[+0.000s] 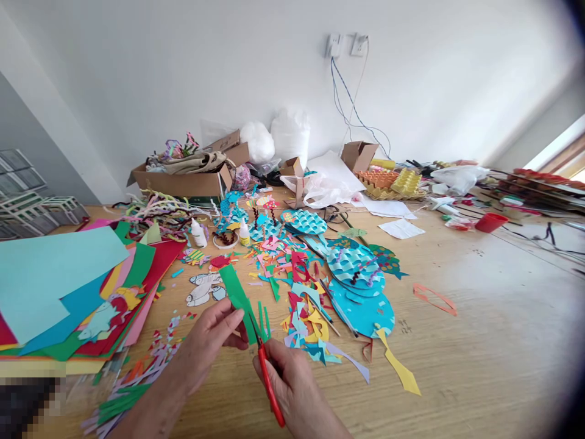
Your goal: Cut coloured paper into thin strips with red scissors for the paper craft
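A strip of green paper (234, 288) is pinched between the thumb and fingers of my left hand (211, 334). My right hand (292, 372) grips red-handled scissors (270, 390), whose blades meet the lower end of the strip. Narrow green slivers (264, 320) stand beside the blades. Just beyond my left hand lie white paper fish with drawn outlines (201, 291). Colourful paper scraps (304, 323) are heaped past my right hand.
Coloured paper sheets (55, 274) are stacked at the left. Two small glue bottles (198, 234) stand behind the scraps. Blue scalloped paper discs (361, 305) lie right of centre. A cardboard box (178, 183) and a red cup (491, 222) are farther back.
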The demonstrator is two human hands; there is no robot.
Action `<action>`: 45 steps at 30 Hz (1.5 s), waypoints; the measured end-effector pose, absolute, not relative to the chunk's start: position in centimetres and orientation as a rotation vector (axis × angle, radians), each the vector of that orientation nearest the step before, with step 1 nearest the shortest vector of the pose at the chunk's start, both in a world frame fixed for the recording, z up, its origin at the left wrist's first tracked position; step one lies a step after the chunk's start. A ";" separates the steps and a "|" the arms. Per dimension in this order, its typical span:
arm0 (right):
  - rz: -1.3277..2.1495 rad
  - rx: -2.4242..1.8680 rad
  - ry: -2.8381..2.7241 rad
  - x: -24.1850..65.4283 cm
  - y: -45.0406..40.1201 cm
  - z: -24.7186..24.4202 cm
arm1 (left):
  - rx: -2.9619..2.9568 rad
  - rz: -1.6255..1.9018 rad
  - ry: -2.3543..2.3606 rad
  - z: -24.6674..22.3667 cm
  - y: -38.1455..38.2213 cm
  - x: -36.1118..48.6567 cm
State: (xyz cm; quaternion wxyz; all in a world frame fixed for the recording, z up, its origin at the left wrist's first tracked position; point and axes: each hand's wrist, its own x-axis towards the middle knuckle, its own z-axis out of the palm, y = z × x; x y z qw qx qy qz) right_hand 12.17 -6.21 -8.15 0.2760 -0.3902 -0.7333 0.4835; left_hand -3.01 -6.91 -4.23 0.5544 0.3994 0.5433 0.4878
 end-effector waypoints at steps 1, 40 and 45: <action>1.300 -1.052 -1.976 12.2 -6.2 -8.2 | 0.936 1.162 1.304 -4.3 -6.8 -3.0; 1.299 -1.048 -1.962 12.5 -6.2 -8.2 | 0.879 1.115 1.266 -4.3 -7.2 -2.5; 1.321 -1.034 -1.962 12.5 -6.2 -8.4 | 0.825 1.140 1.323 -4.3 -6.9 -2.1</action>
